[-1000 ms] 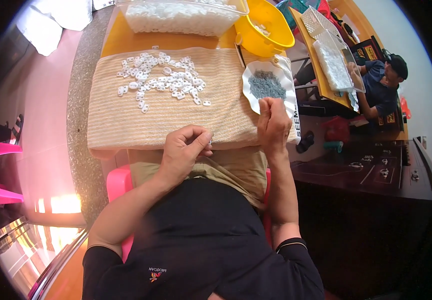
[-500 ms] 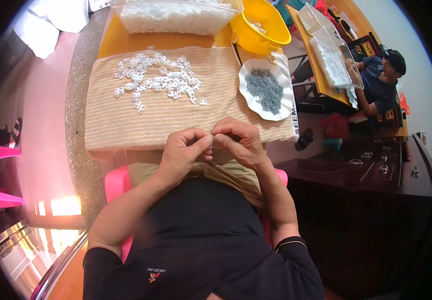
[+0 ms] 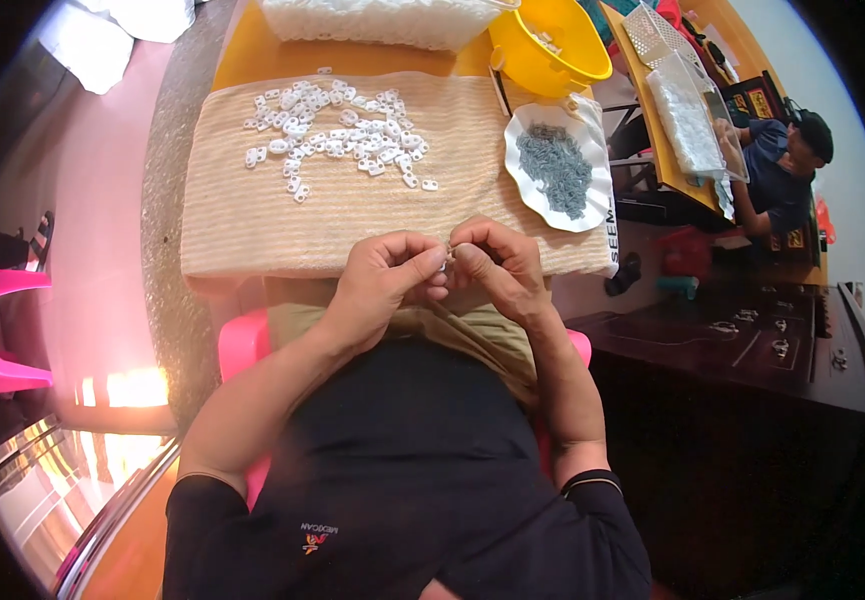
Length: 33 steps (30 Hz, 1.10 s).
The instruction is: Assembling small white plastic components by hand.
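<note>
My left hand (image 3: 387, 285) and my right hand (image 3: 505, 272) meet in front of my waist, by the table's near edge. Each one is closed in a pinch, thumb against fingers, with the fingertips almost touching. Something small and pale shows between them, too small to name. Beyond my left hand, many small white plastic pieces with holes (image 3: 372, 145) lie scattered on a striped beige cloth (image 3: 252, 225). Past my right hand is a white dish with a wavy rim (image 3: 597, 140), holding a heap of small dark grey pieces (image 3: 556, 172).
At the table's far side stand a clear bin of white pieces (image 3: 382, 25) and a yellow tub (image 3: 527, 70). On the right, a person in dark clothes (image 3: 774, 165) works at another table with a white-filled tray (image 3: 687, 120). A pink stool (image 3: 2, 370) stands left.
The table and its contents have shifted right and slightly up in the picture as the view moved. My hands stay together in their pinch, with the fingertips slightly rearranged.
</note>
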Available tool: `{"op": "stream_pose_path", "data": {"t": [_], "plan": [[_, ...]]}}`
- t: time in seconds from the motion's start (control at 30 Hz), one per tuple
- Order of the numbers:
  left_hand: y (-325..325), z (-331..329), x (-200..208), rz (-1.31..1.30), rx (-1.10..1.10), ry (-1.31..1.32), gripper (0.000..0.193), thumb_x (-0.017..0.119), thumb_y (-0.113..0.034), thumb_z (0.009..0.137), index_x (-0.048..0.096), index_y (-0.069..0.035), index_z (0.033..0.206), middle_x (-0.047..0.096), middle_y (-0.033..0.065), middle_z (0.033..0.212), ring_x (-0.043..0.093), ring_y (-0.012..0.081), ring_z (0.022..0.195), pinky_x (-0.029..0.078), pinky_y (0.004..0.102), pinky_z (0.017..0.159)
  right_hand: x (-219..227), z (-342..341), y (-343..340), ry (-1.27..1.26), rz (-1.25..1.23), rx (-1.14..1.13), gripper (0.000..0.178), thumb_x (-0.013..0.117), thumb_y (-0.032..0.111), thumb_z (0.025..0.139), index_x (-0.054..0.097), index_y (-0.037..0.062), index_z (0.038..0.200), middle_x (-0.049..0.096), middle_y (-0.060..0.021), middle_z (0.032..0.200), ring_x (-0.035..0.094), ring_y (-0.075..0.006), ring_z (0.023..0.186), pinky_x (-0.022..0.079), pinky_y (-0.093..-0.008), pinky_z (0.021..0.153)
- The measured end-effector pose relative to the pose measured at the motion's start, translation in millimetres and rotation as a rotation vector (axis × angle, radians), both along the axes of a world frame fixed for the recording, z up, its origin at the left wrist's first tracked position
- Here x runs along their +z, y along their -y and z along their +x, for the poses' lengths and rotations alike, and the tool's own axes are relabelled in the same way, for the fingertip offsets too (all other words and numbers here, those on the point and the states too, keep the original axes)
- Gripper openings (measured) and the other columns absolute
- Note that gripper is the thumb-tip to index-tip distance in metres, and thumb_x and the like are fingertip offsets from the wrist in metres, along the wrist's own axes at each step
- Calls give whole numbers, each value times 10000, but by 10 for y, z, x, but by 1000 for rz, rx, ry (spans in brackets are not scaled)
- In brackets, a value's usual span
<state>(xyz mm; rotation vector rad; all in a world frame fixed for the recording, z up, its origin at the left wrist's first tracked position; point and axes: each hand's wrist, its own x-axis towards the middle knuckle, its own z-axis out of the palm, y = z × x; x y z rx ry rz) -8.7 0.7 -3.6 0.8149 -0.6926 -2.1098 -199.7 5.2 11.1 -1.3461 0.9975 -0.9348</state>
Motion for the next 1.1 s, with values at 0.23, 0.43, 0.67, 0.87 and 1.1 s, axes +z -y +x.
{"op": "stream_pose_path", "data": {"t": [0.23, 0.43, 0.67, 0.87, 1.1], "plan": [[36, 45, 27, 84, 36, -100, 165, 620, -49, 883, 602, -2, 1040, 646, 60, 912, 637, 113, 793, 566, 248, 727, -66, 35, 0, 14, 17, -57, 110, 546, 80, 946, 566, -28, 943, 578, -40, 833, 547, -77, 659, 454, -212, 603], [40, 43, 27, 105, 73, -108, 164, 618, -30, 879, 592, -2, 1038, 647, 70, 914, 645, 123, 767, 569, 240, 706, -100, 86, -7, 21, 41, -68, 111, 552, 83, 945, 566, -25, 927, 575, -35, 823, 536, -70, 658, 449, -207, 600], [40, 48, 10, 100, 74, -102, 157, 626, -49, 880, 596, -9, 1029, 649, 66, 908, 646, 121, 773, 572, 246, 710, -137, 91, -8, 41, 23, -80, 104, 552, 78, 944, 571, -21, 921, 577, -34, 838, 536, -68, 664, 446, -202, 601], [37, 47, 2, 98, 74, -93, 151, 623, -46, 881, 596, -5, 1023, 652, 69, 907, 647, 120, 781, 573, 250, 724, -136, 110, -13, 43, 41, -88, 103, 558, 84, 943, 575, -17, 931, 587, -36, 857, 538, -65, 668, 449, -199, 604], [37, 49, -5, 97, 73, -81, 146, 621, -36, 879, 598, 2, 1018, 656, 81, 909, 648, 120, 778, 571, 249, 724, -138, 108, -16, -5, 18, -85, 103, 559, 77, 941, 584, -20, 918, 592, -32, 845, 543, -66, 670, 448, -198, 604]]}}
